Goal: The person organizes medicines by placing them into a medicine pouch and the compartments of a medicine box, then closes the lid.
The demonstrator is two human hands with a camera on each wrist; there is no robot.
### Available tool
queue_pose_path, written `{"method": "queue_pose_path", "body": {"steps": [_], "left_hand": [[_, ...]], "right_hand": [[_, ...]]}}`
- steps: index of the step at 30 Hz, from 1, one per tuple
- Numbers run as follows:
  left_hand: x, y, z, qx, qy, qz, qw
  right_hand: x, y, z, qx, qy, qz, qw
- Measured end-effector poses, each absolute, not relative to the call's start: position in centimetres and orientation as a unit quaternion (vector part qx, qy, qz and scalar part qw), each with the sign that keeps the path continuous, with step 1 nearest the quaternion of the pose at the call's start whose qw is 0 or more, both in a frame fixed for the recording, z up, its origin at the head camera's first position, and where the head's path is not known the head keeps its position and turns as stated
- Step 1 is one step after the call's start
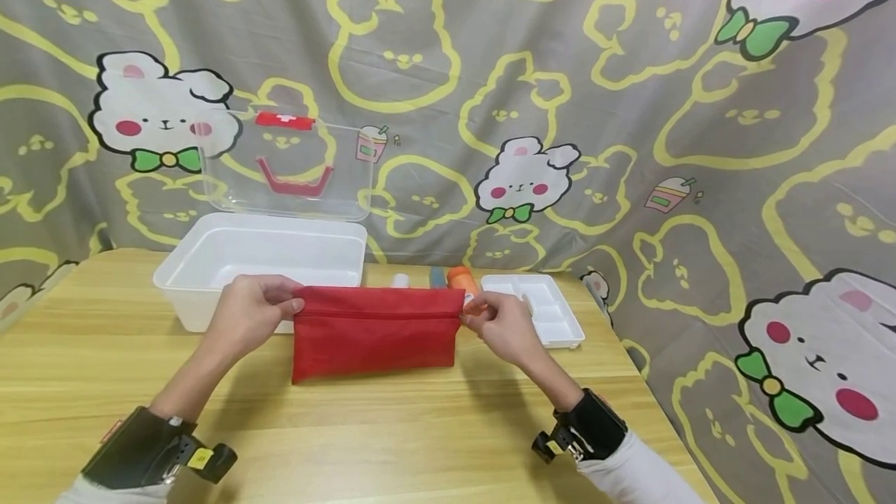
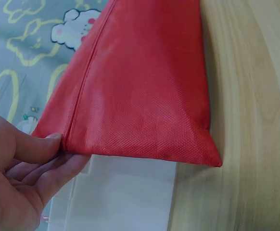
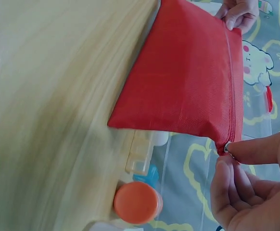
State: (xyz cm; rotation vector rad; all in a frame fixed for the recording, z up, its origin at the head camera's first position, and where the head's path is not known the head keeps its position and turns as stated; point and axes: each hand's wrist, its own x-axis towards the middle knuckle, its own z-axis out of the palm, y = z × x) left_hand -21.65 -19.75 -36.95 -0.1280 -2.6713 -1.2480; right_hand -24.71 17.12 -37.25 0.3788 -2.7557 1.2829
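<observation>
pale sleeves [image 1: 642, 473] meet wide black wristbands [image 1: 133, 448], each bearing a small black camera [image 1: 222, 463] with a yellow label [image 1: 199, 458]; a red tag [image 1: 112, 432] edges the left wristband.

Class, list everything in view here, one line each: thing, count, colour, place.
Pouch: one, red, held near its upper corners
Box: one, white, left on the table, behind the pouch
Lid: one, clear, standing at the box's back edge
Handle: one, red, on the lid
Latch: one, red with white cross, lid's top edge
Tray: one, white, beyond the right hand
Container: one, orange, left of the tray
Blue item: one, blue, beside the container, unclear
Small item: one, white, behind the pouch, partly hidden
Table: one, pale wood, beneath
Cloth: grey with yellow outlines, behind
Left hand: one, bare, pinching the pouch
Right hand: one, bare, pinching the pouch
Sleeves: two, white, bottom edge
</observation>
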Motion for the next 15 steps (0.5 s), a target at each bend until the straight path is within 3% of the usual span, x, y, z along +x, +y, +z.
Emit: {"method": "queue_pose_path", "body": {"steps": [8, 15], "left_hand": [[-21.3, -19.3, -36.9, -0.052, -0.901, -0.414, 0.119], [-21.1, -19.2, -37.0, -0.050, -0.901, -0.414, 0.120]], "right_hand": [[-24.6, 16.9, -37.7, 0.070, -0.851, 0.519, -0.042], [-24.3, 16.7, -38.5, 0.075, -0.855, 0.512, -0.041]]}}
